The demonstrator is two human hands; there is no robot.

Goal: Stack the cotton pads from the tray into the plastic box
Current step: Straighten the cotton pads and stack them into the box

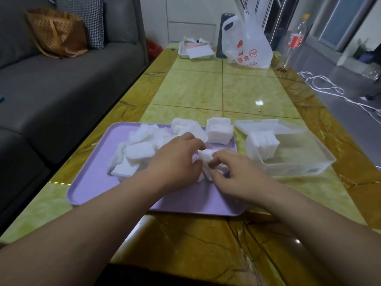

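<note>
Near the tray's (92, 182) right edge, left hand (177, 159) and right hand (237, 176) pinch a bunch of cotton pads (204, 156), fingers curled. A stack (261, 145) stands in the plastic box (309, 169).

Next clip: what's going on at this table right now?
A person pinches a small bunch of white square cotton pads between the left hand and right hand, over the flat lilac plastic tray. Many loose pads lie on the tray. The clear rectangular plastic box to its right already holds one stack at its left end.
</note>
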